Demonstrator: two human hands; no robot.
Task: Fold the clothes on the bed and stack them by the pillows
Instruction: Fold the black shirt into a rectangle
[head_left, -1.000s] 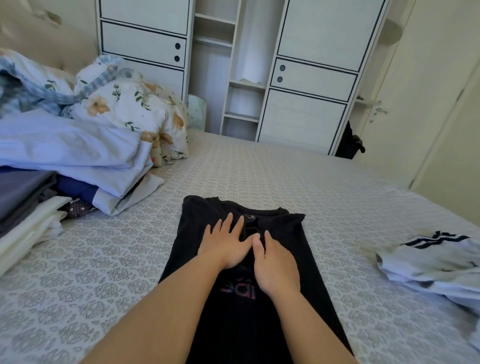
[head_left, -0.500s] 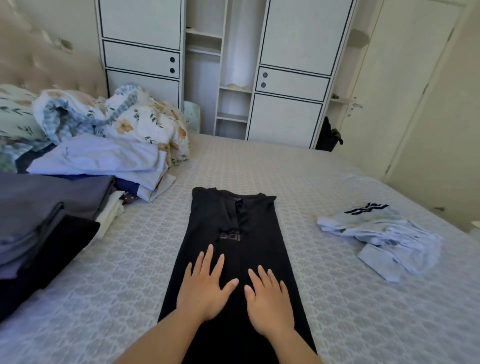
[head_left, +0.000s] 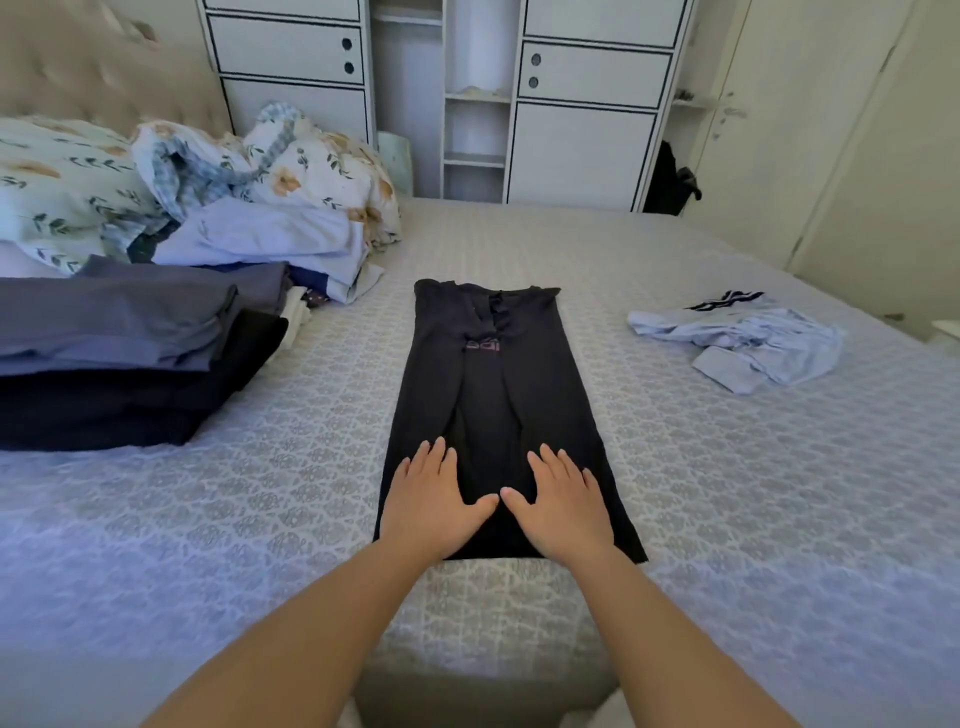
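Head camera gives me both hands flat on the near end of the black shirt (head_left: 498, 395), which lies in a long narrow strip, sides folded in, on the patterned bedspread (head_left: 727, 519). My left hand (head_left: 434, 499) and right hand (head_left: 563, 506) press palm down with fingers straight, thumbs nearly meeting. Folded dark clothes (head_left: 130, 353) are stacked at left by the floral pillows (head_left: 62, 182). A crumpled pale blue garment (head_left: 737, 338) lies well apart at right.
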